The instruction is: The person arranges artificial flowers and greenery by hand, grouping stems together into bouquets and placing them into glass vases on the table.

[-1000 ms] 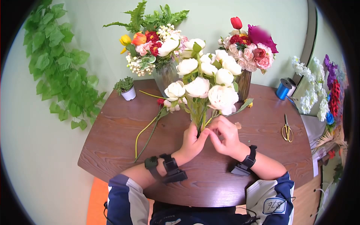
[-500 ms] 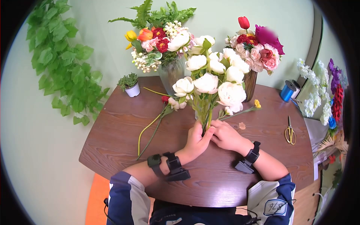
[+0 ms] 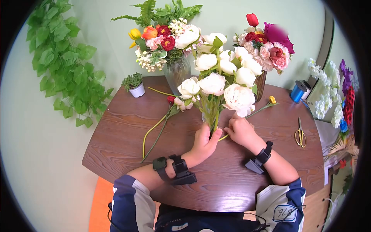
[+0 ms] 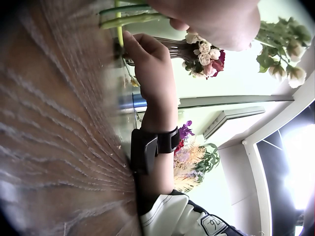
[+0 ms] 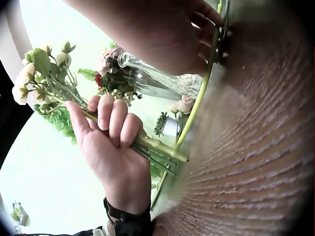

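Observation:
My left hand [image 3: 203,141] grips a bunch of white peonies [image 3: 212,85] by their stems, with the blooms upright above the table. In the right wrist view its fingers curl round the green stems [image 5: 157,146], whose cut ends point down toward the tabletop. Just to the right, my right hand [image 3: 241,129] pinches the yellow-green stem [image 4: 119,29] of a small yellow flower [image 3: 273,99]. That stem slants low over the table, and its near end shows by the left thumb.
Two vases of mixed flowers, one glass [image 3: 177,75] and one brown [image 3: 260,87], stand behind the bunch. Loose stems [image 3: 154,129] and a potted succulent [image 3: 135,85] are at left. Gold-handled scissors [image 3: 300,136] and a blue ribbon spool [image 3: 297,92] are at right.
My right hand has moved from the white peony stems to the right, onto the yellow flower's stem. The yellow flower has shifted up and right. My left hand keeps its hold on the bunch.

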`<act>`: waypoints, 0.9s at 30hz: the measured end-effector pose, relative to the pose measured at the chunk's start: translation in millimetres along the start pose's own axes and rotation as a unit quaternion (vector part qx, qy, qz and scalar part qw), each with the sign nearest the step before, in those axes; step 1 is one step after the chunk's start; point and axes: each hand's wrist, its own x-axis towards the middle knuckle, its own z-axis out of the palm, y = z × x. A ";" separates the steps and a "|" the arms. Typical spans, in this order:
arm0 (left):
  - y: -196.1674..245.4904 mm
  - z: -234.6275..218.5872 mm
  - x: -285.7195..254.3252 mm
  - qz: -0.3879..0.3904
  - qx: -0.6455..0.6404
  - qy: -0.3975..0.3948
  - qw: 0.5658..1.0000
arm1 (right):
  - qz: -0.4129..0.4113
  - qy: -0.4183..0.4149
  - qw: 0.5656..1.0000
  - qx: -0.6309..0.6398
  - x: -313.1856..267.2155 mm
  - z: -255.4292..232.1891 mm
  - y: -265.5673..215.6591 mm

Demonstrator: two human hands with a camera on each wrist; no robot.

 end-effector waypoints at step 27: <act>16.9 3.8 0.9 0.013 0.125 0.068 0.990 | 0.033 0.041 0.994 -0.091 3.0 -2.5 25.7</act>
